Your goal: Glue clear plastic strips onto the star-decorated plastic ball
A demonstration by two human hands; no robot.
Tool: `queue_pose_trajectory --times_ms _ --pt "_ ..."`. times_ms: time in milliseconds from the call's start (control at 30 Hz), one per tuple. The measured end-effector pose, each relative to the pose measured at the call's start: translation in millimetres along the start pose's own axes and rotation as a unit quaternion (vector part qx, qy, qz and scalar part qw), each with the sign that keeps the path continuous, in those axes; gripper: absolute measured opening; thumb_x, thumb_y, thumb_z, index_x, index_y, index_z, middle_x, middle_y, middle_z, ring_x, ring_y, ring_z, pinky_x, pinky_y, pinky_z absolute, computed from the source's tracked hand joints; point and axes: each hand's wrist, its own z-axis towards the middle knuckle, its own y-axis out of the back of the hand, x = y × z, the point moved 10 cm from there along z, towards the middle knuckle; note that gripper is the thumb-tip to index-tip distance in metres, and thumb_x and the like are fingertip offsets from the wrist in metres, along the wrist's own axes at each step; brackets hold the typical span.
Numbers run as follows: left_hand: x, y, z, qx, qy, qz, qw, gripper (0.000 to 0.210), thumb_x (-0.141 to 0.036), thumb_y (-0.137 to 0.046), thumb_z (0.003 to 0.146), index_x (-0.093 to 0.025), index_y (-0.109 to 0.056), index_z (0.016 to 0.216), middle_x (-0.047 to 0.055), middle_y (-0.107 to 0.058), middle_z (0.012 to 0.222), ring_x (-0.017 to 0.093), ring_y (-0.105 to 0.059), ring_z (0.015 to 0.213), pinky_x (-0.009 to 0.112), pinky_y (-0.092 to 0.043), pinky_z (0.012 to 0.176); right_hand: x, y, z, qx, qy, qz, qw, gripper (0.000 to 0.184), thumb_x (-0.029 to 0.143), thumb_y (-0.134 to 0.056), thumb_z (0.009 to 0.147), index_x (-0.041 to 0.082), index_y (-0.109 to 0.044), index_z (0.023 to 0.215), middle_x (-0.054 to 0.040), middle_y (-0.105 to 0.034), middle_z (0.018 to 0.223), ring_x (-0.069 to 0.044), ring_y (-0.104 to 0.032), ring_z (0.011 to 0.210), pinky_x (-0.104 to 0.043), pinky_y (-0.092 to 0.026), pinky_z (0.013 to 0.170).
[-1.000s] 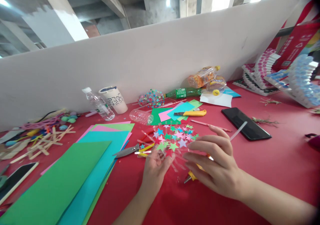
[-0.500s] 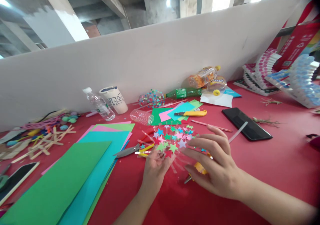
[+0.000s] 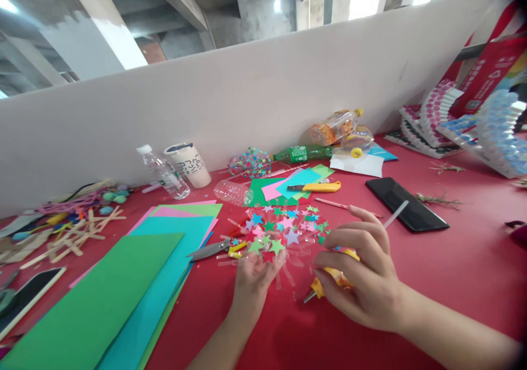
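While resting above left-hand fingers (image 3: pixel 269 263), star-covered plastic (image 3: pixel 284 230) spreads.

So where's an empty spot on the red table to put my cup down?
Bare red table lies right of the right hand, in front of the black phone. Another bare strip lies near the front edge, between the paper sheets and the left hand. It is crowded around the paper stars, the scissors and the bottles by the wall.
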Motion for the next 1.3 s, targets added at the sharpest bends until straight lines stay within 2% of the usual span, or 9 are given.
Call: queue_pose_trajectory --times_ms 133,300,467,667,767,900,967,1133,1300 --pt "-3.3 -7.0 -2.1 0.019 0.0 -0.012 1.0 0.047 -0.031 -0.084 0.055 -0.02 -0.058 0.092 0.004 -0.075 0.079 0.027 -0.071 0.088 0.041 -0.051 0.09 -1.4 -3.2 -1.2 0.015 -0.003 -0.01 1.0 0.016 0.01 -0.066 0.075 0.019 -0.064 0.087 -0.0025 -0.056 0.088 -0.019 -0.05 0.085 -0.058 -0.028 0.106" --pt "1.7 -0.6 -0.1 0.002 0.006 -0.017 1.0 0.06 -0.026 -0.083 0.057 -0.02 -0.048 0.105 0.004 -0.074 0.088 0.026 -0.069 0.098 0.037 -0.052 0.088 1.9 -0.5 -2.3 0.006 0.014 -0.013 1.0 0.013 0.011 -0.065 0.077 0.02 -0.063 0.085 -0.0015 -0.056 0.085 -0.018 -0.051 0.083 -0.056 -0.032 0.105" --pt "-0.9 -1.6 -0.6 0.001 0.01 0.026 1.0 0.063 -0.029 -0.082 0.06 -0.018 -0.044 0.109 0.005 -0.074 0.085 0.023 -0.071 0.086 0.033 -0.054 0.08 14.6 2.2 -6.0 -0.008 0.066 -0.025 0.997 0.02 0.006 -0.064 0.077 0.019 -0.065 0.094 -0.0012 -0.059 0.086 -0.017 -0.051 0.087 -0.051 -0.037 0.105" --pt "-6.8 -4.9 -3.2 -0.015 0.025 0.048 0.998 0.04 -0.027 -0.083 0.053 -0.018 -0.058 0.084 0.003 -0.072 0.073 0.024 -0.07 0.081 0.033 -0.054 0.079 16.9 1.2 -11.1 -0.004 0.08 -0.034 0.996 0.025 0.005 -0.065 0.077 0.019 -0.066 0.098 -0.0014 -0.06 0.087 -0.017 -0.053 0.086 -0.051 -0.035 0.107" --pt "-5.5 -10.6 -2.4 0.009 0.026 0.053 0.998 0.039 -0.028 -0.082 0.053 -0.016 -0.061 0.084 0.009 -0.072 0.087 0.027 -0.068 0.091 0.037 -0.054 0.082 14.2 0.1 -11.3 0.004 0.071 -0.033 0.997 0.02 0.006 -0.062 0.08 0.019 -0.066 0.094 -0.0016 -0.061 0.087 -0.018 -0.054 0.088 -0.051 -0.036 0.106" --pt "-0.5 -5.0 -0.6 -0.016 0.033 0.028 0.999 0.054 -0.027 -0.085 0.046 -0.015 -0.059 0.092 0.015 -0.069 0.102 0.033 -0.064 0.102 0.04 -0.054 0.08 13.9 1.2 -6.2 0.003 0.061 -0.041 0.997 0.017 0.008 -0.059 0.084 0.021 -0.066 0.093 -0.0002 -0.062 0.083 -0.016 -0.053 0.086 -0.048 -0.035 0.107" --pt "-1.8 -5.6 -0.5 -0.012 0.027 0.027 0.999 0.052 -0.028 -0.085 0.045 -0.016 -0.059 0.088 0.013 -0.069 0.097 0.031 -0.065 0.099 0.038 -0.054 0.08 14.6 1.9 -2.7 0.0 0.058 -0.045 0.997 0.016 0.01 -0.061 0.084 0.02 -0.067 0.094 0.0001 -0.064 0.081 -0.015 -0.054 0.085 -0.046 -0.035 0.107" --pt "-5.6 -4.5 -2.2 -0.018 0.019 0.067 0.997 0.038 -0.031 -0.083 0.054 -0.019 -0.054 0.076 -0.001 -0.066 0.068 0.021 -0.067 0.077 0.03 -0.053 0.072 12.8 -8.5 0.4 0.033 0.055 -0.057 0.996 0.016 0.018 -0.061 0.085 0.021 -0.067 0.1 0.0001 -0.066 0.085 -0.016 -0.055 0.086 -0.049 -0.03 0.109" --pt "-3.0 -3.5 -1.9 -0.018 0.021 0.067 0.997 0.039 -0.031 -0.083 0.055 -0.019 -0.051 0.073 0.0 -0.069 0.073 0.017 -0.067 0.076 0.025 -0.052 0.068 10.2 -13.2 -2.6 0.038 0.056 -0.065 0.996 0.017 0.021 -0.068 0.081 0.02 -0.067 0.099 -0.0004 -0.065 0.087 -0.018 -0.055 0.089 -0.051 -0.029 0.11"
